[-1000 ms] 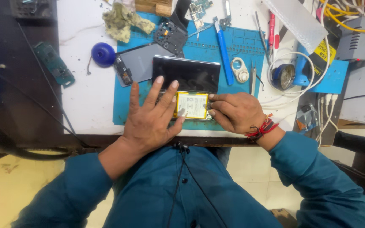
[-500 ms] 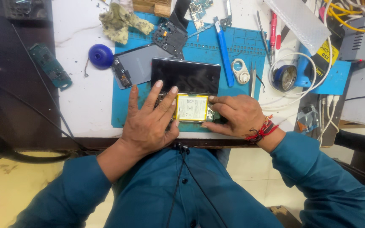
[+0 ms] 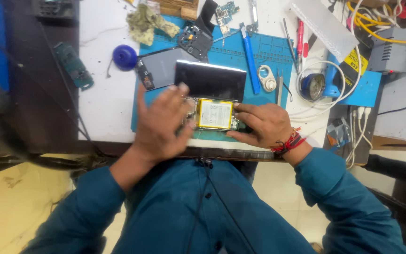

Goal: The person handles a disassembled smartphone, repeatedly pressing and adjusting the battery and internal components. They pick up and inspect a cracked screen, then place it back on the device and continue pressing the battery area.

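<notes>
An opened phone body lies on the blue work mat [image 3: 264, 54] near the table's front edge, its white battery with a yellow border [image 3: 214, 114] facing up. A dark screen panel [image 3: 210, 80] lies just behind it. My right hand [image 3: 261, 124] grips the phone body's right side, fingertips at the battery's edge. My left hand [image 3: 163, 124] is blurred, fingers spread, over the phone's left side; I cannot tell whether it touches.
On the mat are a grey back cover [image 3: 163, 69], a black frame part [image 3: 196, 40], a blue-handled tool [image 3: 250, 59] and a white ring [image 3: 268, 84]. A blue disc [image 3: 125, 57], green circuit board [image 3: 74, 66], rag [image 3: 149, 21], round tin [image 3: 312, 86] and grey box [image 3: 391, 49] lie around.
My left hand, earlier resting flat with fingers at the battery's left edge, is now blurred in motion and drawn slightly left. My right hand stays on the phone's right side.
</notes>
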